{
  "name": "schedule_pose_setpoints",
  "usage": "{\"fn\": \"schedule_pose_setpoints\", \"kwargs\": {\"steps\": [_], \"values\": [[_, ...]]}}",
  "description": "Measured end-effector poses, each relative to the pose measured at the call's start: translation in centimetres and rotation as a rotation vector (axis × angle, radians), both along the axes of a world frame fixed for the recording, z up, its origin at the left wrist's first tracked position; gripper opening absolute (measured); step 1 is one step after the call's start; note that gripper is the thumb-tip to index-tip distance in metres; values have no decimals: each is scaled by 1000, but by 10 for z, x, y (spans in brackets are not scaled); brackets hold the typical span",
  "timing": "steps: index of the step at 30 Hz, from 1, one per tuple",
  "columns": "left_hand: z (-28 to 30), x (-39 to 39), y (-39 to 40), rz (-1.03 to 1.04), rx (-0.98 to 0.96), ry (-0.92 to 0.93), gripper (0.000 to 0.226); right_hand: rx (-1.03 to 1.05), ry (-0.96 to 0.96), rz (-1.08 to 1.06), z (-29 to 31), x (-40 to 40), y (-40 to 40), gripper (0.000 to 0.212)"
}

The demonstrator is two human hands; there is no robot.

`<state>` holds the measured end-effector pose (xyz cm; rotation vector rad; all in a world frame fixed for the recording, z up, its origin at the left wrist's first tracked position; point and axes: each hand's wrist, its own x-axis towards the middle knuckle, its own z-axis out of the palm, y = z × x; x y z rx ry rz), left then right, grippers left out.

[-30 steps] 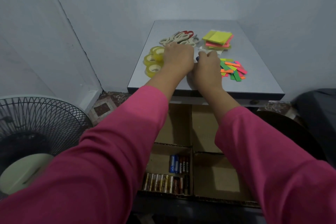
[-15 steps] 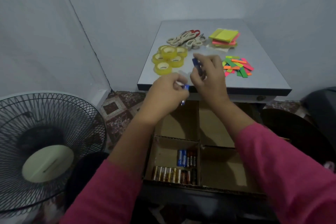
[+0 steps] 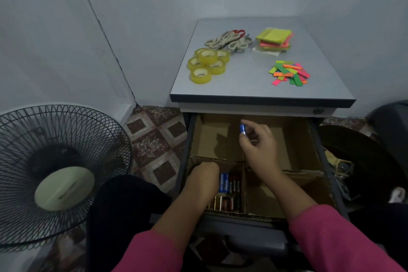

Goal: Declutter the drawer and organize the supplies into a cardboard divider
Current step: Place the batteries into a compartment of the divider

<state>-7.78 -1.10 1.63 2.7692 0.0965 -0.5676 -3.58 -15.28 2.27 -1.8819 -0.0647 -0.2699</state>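
The drawer stands pulled out beneath the smooth grey counter, and a brown corrugated cardboard divider splits it into four rectangular compartments. The right hand hovers over the far compartments, its fingers curled round a small blue cylindrical battery pinched upright at the fingertips. The left hand reaches down into the near-left compartment, fingers tucked out of sight, so I cannot tell whether it grips anything; it rests just beside the batteries lying there in two neat rows, blue and dark ones behind, gold and copper-coloured ones in front. On the counter sit a cluster of glossy yellowish tape rolls, one stacked on the others, and behind them a pile of scissors with pale looped handles and one red pair. To the right lies a stack of square sticky notes in lime and pink, and nearer the front edge a loose heap of narrow neon paper strips. A round wire-caged fan stands on the patterned tile floor at left. Both sleeves are pink fabric.
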Motion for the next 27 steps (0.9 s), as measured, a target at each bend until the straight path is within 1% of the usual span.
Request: {"fn": "schedule_pose_setpoints", "kwargs": {"steps": [2,5,8,10,11,12,15,16,17,18,20,21,23,25,27], "values": [[0,-1,-1,-11,-12,-88,22,17,11,-1,0,1,1,37],[-2,1,4,-52,0,-41,23,43,43,-1,0,0,2,36],[3,4,9,-86,-52,11,26,60,72,18,1,-2,-1,34],[16,5,13,-95,-100,-10,23,78,96,78,3,-3,-4,32],[24,5,17,-36,-178,-44,20,80,118,126,5,-4,-5,31],[31,6,22,53,-303,-95,17,72,142,182,8,-6,-7,31],[39,10,44,290,-732,-358,23,11,167,367,17,-13,-7,32],[36,11,49,367,-842,-397,23,-29,173,421,21,-15,-5,33],[34,13,52,454,-936,-408,21,-101,190,475,25,-18,-2,32],[31,14,53,544,-1016,-405,19,-215,216,530,29,-21,2,30],[27,16,52,666,-1106,-386,17,-524,219,635,31,-28,13,24],[25,17,51,680,-1119,-383,17,-674,156,675,30,-30,20,21],[22,18,50,646,-1099,-389,19,-898,-43,750,21,-32,33,16],[20,19,48,619,-1069,-400,22,-1048,-211,821,9,-31,42,16],[19,19,48,623,-1073,-403,23,-1163,-290,893,3,-26,49,19]]}}
